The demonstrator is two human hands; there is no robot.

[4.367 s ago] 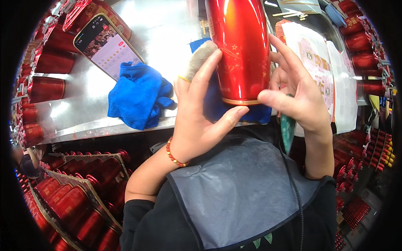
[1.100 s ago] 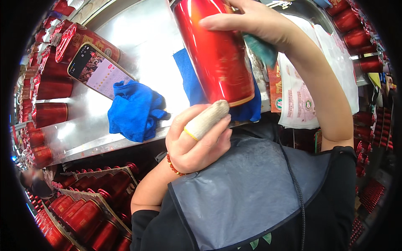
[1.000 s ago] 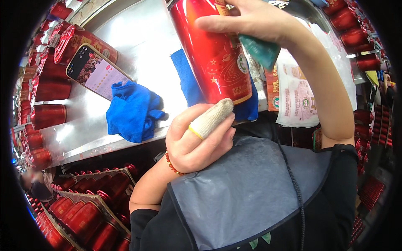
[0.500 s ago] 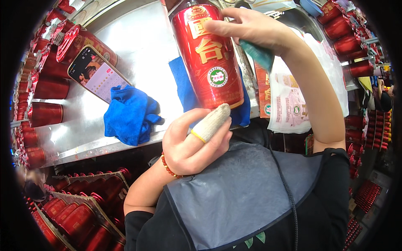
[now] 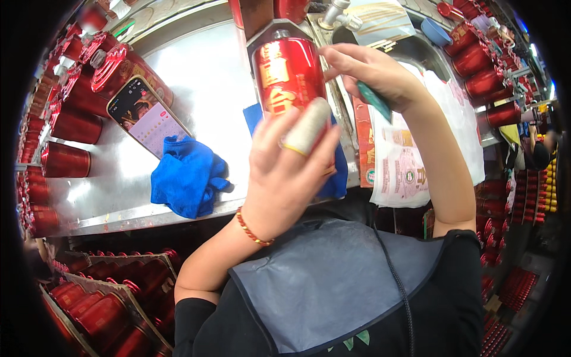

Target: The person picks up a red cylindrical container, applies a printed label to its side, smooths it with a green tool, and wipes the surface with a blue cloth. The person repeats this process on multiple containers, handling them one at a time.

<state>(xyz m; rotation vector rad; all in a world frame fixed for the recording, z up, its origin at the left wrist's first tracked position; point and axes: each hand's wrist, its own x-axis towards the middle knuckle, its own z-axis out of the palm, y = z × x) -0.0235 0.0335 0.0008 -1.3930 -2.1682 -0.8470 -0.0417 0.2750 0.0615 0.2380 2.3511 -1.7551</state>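
Note:
A shiny red bottle (image 5: 300, 71) with gold lettering lies with its neck away from me, over a blue cloth (image 5: 336, 172). My left hand (image 5: 291, 157) wraps over the bottle's near end; it is blurred by motion and hides that end. One of its fingers wears a pale knitted finger cover (image 5: 309, 128) with a yellow edge. Beside the bottle's right side is my right hand (image 5: 380, 74), its fingertips close to the surface; whether they touch I cannot tell. A flat green piece (image 5: 375, 101), like a scraper, is tucked in its palm.
At left, a phone (image 5: 148, 119) leans on a red bottle, beside a crumpled blue cloth (image 5: 187, 178). White printed sheets (image 5: 407, 172) and a red printed sheet (image 5: 364, 143) lie at right. Beyond are a tap (image 5: 339, 15) and a blue bowl (image 5: 436, 31). Racks of red bottles (image 5: 95, 303) surround the metal bench.
The bottle has turned, its lettering shifting left, and its visible far end sits lower in view. My left hand has moved up over its near end. The right hand has shifted slightly down and right.

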